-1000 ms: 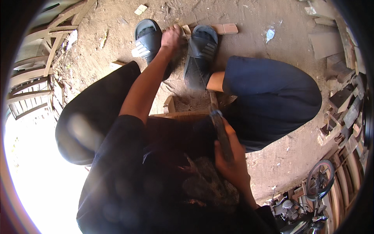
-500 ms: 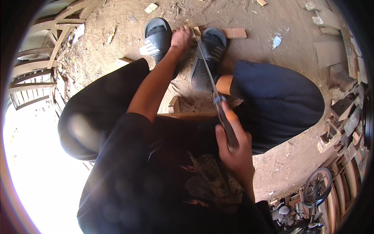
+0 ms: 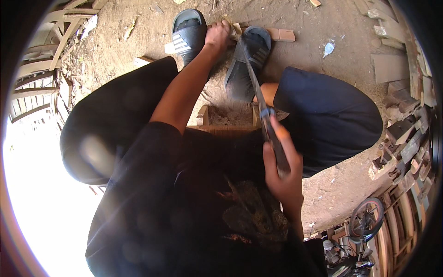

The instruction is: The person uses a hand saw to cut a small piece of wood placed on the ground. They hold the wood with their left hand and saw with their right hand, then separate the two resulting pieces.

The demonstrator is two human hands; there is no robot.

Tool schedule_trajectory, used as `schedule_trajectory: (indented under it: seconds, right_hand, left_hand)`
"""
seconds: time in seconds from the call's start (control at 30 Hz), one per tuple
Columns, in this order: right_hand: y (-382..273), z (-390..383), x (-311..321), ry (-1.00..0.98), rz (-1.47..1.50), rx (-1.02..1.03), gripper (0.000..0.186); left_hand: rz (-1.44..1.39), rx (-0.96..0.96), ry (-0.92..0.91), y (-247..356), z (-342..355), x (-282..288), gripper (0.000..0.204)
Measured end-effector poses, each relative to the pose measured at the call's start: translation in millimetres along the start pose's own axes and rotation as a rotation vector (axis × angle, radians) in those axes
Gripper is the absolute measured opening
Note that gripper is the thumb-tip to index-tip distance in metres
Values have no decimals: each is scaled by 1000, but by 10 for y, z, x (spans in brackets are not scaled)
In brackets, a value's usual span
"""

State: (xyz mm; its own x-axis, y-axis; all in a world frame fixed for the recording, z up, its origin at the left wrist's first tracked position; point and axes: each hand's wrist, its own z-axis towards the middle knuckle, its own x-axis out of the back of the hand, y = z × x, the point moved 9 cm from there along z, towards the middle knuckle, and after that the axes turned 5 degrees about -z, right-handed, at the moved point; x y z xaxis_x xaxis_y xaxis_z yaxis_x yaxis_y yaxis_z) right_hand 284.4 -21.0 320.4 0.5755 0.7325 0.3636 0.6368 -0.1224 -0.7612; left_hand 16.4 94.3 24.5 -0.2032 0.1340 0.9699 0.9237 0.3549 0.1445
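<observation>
My right hand (image 3: 287,168) is wrapped around the dark handle of a handsaw (image 3: 253,78), its index finger stretched along the grip beside a blue band. From there the long, narrow blade slants up and left, past my right foot, to a piece of wood (image 3: 280,35) on the ground. The blade tip meets the wood just right of my left hand (image 3: 218,35). That hand is closed over the wood's left part, which it mostly hides. My right sandal (image 3: 251,51) lies across the middle of the wood; my left sandal (image 3: 189,34) is beside my left hand.
I sit low on a wooden stool (image 3: 226,130). A small clear plastic item (image 3: 328,49) lies on the dirt floor to the right. Wood offcuts (image 3: 406,124) are heaped along the right side, with a wheel (image 3: 366,219) at the lower right. Curved timber frames (image 3: 34,69) stand at the left.
My right hand and the saw have shifted slightly right and upward in the picture. The view has also moved a little; my left hand keeps its hold on the wood.
</observation>
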Motion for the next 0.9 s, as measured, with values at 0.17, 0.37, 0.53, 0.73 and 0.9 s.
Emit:
schedule_trajectory:
  seconds: [0.17, 0.37, 0.53, 0.73, 0.9]
  right_hand:
    - [-98, -188, 24, 76, -142, 156, 47]
    - [-46, 41, 7, 3, -33, -75, 47]
    - [-106, -230, 69, 58, -149, 137, 49]
    - [25, 64, 26, 6, -23, -35, 51]
    - [-69, -161, 138, 30, -60, 77, 50]
  left_hand:
    - [118, -20, 30, -25, 36, -176, 75]
    - [-53, -53, 24, 99, -63, 119, 41]
    - [132, -20, 13, -28, 51, -125, 66]
    - [21, -73, 12, 23, 12, -76, 51]
    - [79, -63, 12, 23, 32, -116, 56]
